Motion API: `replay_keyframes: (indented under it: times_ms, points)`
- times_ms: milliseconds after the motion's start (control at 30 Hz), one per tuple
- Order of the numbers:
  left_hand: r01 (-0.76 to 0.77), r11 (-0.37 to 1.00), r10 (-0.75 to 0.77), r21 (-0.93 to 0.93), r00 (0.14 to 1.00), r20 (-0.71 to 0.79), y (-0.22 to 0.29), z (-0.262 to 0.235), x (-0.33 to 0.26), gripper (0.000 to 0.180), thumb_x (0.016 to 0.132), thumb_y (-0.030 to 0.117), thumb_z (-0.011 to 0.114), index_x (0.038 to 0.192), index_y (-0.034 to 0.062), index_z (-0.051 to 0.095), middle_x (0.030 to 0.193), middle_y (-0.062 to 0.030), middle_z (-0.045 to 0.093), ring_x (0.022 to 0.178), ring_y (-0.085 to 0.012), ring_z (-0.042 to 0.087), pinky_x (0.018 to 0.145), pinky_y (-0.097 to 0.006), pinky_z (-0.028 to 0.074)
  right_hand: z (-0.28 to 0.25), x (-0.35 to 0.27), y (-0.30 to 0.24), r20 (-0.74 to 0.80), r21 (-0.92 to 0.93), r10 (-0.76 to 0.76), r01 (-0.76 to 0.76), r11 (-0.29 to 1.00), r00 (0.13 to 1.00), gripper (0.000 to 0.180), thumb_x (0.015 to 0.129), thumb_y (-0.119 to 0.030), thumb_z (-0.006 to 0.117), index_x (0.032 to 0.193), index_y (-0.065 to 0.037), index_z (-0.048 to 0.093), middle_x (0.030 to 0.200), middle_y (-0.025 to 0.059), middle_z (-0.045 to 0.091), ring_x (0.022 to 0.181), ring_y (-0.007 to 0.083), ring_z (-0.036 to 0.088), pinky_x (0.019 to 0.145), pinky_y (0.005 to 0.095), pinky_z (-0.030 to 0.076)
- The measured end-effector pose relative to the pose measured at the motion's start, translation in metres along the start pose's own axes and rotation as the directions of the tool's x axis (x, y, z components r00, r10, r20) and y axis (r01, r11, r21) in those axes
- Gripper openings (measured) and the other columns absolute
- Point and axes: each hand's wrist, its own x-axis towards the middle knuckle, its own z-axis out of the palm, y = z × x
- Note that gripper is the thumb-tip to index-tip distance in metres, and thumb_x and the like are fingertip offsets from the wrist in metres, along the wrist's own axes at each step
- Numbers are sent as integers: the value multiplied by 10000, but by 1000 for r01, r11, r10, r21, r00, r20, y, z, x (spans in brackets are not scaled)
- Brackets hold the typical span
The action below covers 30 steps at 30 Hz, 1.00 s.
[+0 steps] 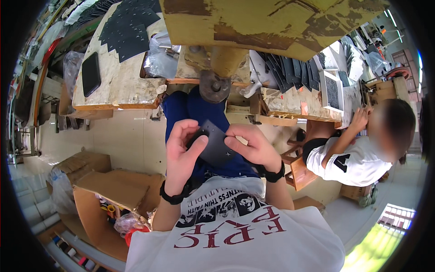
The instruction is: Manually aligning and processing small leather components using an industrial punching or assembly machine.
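In front of my lap I hold a dark, flat, leather-like piece with small star-shaped marks, tilted and spanning both hands. My left hand grips its left side, thumb lying on the face and fingers curled behind. At the right edge, my right hand pinches it between thumb and fingers. Just beyond the piece is the round metal end of a worn yellow machine; the hands are apart from it. Similar dark star-marked pieces lie overlapped on the left worktable.
A black phone rests on the left worktable. Across on the right table are fanned dark pieces and a white tray of small black bits. Another person sits at right. Open cardboard boxes stand at lower left.
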Motion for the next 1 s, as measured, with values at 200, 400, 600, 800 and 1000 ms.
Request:
replay_keyframes:
  times_ms: [200,400,600,800,1000]
  points:
    - [170,984,-176,47,952,251,-10,-11,7,111,881,6,641,979,5,590,850,-1,616,786,-45,564,716,-197,451,-4,6,14,-64,94,200,-193,977,978,188,932,-171,635,884,9,609,731,16,593,669,85,512,612,272,419]
    - [116,983,-109,-142,993,51,-14,-5,8,118,887,34,654,980,14,585,862,-7,636,766,-54,585,709,-203,461,14,6,21,-67,490,323,-251,835,944,200,955,-188,624,1003,5,634,817,-32,601,769,32,498,680,217,429]
    - [157,986,-143,-64,972,184,-22,-16,22,79,884,11,654,922,12,584,812,16,597,740,-23,525,655,-186,417,17,8,20,-109,390,250,-190,901,962,203,958,-171,617,1043,14,624,846,-24,610,788,42,501,691,224,437]
    - [-25,950,-91,312,932,351,-8,-20,48,279,948,156,613,746,-14,522,653,65,421,641,-24,345,533,-226,283,7,15,14,-142,273,259,-214,938,955,224,950,-196,616,997,23,625,792,-4,594,734,56,487,629,241,424]
    - [-86,969,10,234,952,306,-12,-8,68,280,963,160,588,747,-8,531,659,64,440,637,-24,350,539,-221,301,8,31,13,-247,200,207,-159,967,947,218,950,-194,610,857,3,591,694,-29,503,661,57,434,569,244,371]
